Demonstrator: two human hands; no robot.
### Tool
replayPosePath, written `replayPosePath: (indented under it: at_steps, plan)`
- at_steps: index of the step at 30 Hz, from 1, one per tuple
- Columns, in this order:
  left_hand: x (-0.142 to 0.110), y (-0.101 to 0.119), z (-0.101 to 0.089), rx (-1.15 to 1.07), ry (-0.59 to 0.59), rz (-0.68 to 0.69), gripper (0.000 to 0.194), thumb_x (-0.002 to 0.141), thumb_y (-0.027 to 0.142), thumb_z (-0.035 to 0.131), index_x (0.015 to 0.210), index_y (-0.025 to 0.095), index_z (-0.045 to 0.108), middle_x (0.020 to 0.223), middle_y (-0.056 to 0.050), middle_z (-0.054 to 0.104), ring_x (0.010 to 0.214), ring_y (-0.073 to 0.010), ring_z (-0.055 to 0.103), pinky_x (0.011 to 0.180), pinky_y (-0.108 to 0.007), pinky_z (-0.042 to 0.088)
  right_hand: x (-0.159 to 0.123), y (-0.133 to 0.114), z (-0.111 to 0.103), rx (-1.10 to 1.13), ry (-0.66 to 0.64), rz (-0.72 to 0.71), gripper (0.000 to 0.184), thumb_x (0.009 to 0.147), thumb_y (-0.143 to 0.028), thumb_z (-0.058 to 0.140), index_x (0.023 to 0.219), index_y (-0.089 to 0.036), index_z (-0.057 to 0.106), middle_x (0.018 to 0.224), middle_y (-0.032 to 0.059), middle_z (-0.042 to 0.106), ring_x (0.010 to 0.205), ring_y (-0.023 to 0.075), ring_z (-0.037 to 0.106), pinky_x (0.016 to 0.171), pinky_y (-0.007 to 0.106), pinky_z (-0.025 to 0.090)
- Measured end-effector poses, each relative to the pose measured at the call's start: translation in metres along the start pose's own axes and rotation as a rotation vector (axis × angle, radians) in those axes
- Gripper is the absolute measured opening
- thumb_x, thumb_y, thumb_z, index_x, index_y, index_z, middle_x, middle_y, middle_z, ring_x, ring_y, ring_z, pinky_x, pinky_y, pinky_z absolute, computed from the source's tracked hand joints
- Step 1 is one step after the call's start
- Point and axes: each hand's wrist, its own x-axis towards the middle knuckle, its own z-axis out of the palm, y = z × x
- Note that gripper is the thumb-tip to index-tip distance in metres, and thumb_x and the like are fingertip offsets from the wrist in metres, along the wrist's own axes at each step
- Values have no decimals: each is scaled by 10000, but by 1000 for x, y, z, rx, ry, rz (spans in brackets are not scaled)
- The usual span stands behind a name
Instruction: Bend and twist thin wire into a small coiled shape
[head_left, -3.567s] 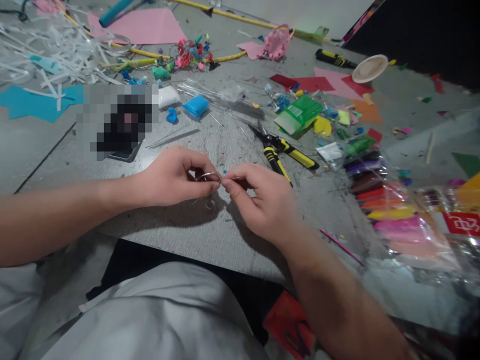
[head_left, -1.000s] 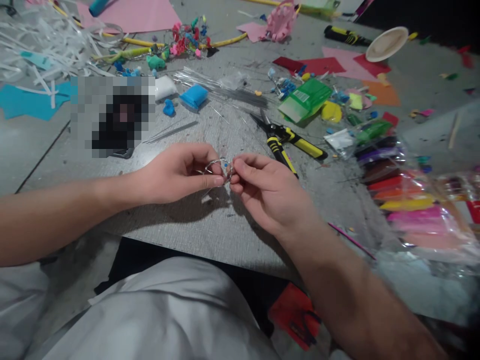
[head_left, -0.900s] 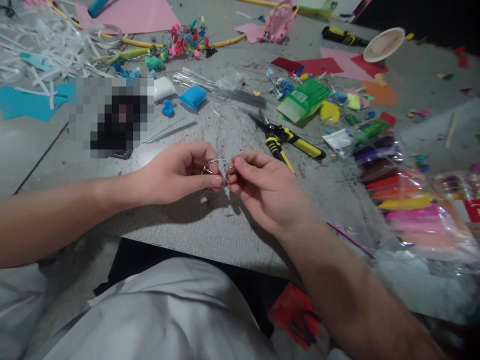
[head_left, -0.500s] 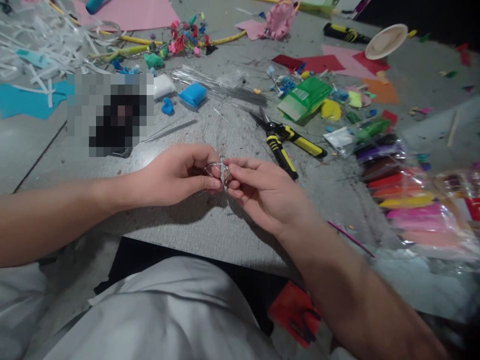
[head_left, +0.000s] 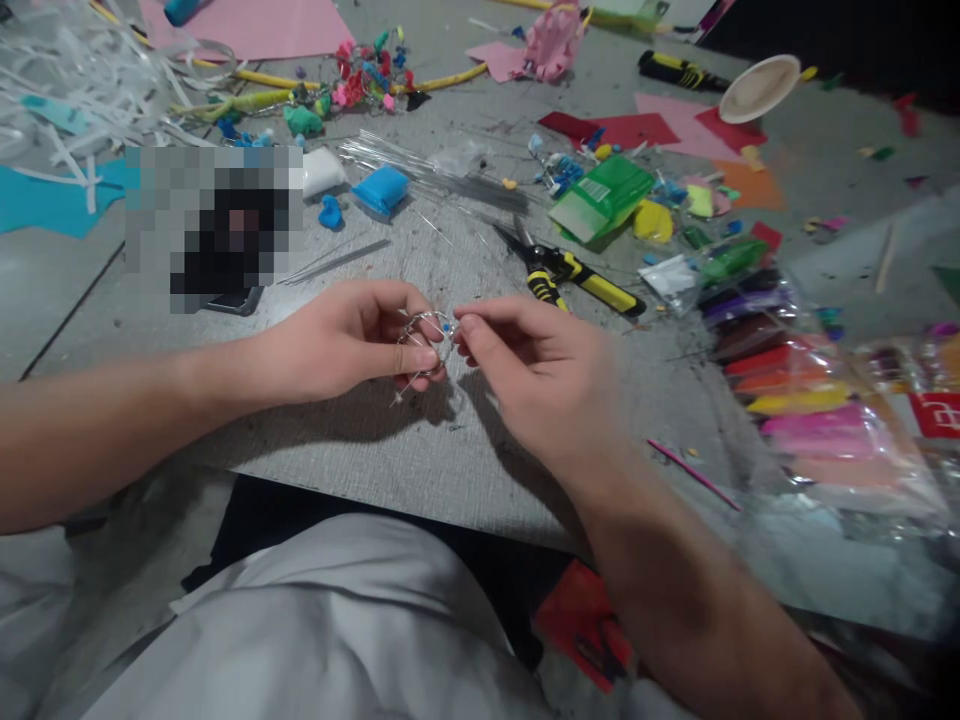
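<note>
My left hand (head_left: 367,338) pinches a small ring of twisted silver wire (head_left: 429,314) between thumb and fingers, just above the table. A tiny blue bit (head_left: 447,328) shows on the ring's right side. One thin wire end sticks out below the left fingertips, with a small pale tip (head_left: 397,399). Thumb and index finger of my right hand (head_left: 536,365) are closed at the ring's right edge; exactly what lies between them is too small to make out. Beyond the hands lie black-and-yellow pliers or snips (head_left: 551,265).
Loose straight wires (head_left: 450,180), a blue clay packet (head_left: 381,190) and a green packet (head_left: 604,198) lie farther back. Bags of coloured clay (head_left: 817,400) cover the right side. A phone (head_left: 236,300), partly blurred out, is at left. A pink stick (head_left: 694,475) lies near the front edge.
My right hand has drawn slightly away from the left and turned. The wire ring has tilted, so its blue bit and the lower wire end now show.
</note>
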Motion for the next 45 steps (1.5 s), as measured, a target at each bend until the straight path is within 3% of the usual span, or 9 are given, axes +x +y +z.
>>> replayPosePath:
  at_steps: [8,20,24,28,31,35,38,41,45]
  plan:
    - [0,3,0,-106,-22,-86,390,834,361,1087,994,209,766,855,-23,831,766,-187,819,717,-288,694,12,7,-14,-353,-97,-429,170,1032,-294,749,934,-378,860,1003,52,855,838,265,762,832,473,647]
    - [1,1,-2,-237,-44,-201,345,835,299,1096,996,205,806,854,-8,821,716,-136,765,716,-243,669,4,18,-21,-695,-153,-715,244,1121,-163,609,1126,-297,813,981,84,840,933,303,826,858,458,673]
    - [2,-2,-4,-236,-84,-182,347,873,317,1084,1030,198,798,864,-2,821,734,-131,766,730,-237,666,1,14,-16,-525,-124,-581,223,1112,-184,638,1087,-296,829,936,39,866,861,255,843,829,405,702]
    - [3,-5,-8,-180,-123,-124,337,907,356,1068,1027,200,794,901,-28,836,778,-158,785,748,-267,684,1,9,-2,68,-141,-31,65,1003,-311,864,943,-303,839,767,-25,815,609,193,749,521,309,618]
    - [4,-5,-8,-131,-113,-92,329,922,381,1055,1012,202,794,912,-28,839,794,-164,794,763,-279,696,5,8,7,365,-138,203,247,841,-423,1046,854,-288,840,672,-38,771,538,174,700,413,266,554]
    - [4,-4,-8,-83,-75,-58,347,910,400,1057,1011,195,796,893,-27,835,795,-180,812,764,-296,714,9,11,4,286,-124,134,184,879,-396,1004,877,-280,862,717,-28,808,577,172,728,489,275,619]
    - [4,-4,-8,-67,-53,-42,329,926,393,1046,1021,188,807,881,-38,837,800,-190,820,771,-306,718,9,13,-5,-11,-135,-120,51,965,-287,861,927,-289,894,827,-7,867,683,187,779,617,299,648]
    - [5,-4,-8,-38,-62,-16,313,955,407,1023,1013,182,813,862,-46,839,790,-200,818,781,-329,723,9,13,-10,-212,-150,-321,160,996,-231,773,960,-316,903,875,-9,891,761,206,817,737,332,663]
    - [5,-5,-7,-2,-74,0,321,946,411,1025,978,173,812,839,-50,835,770,-200,811,786,-342,729,7,13,-9,-227,-170,-362,153,987,-208,746,933,-306,850,822,-30,872,678,188,795,686,316,646]
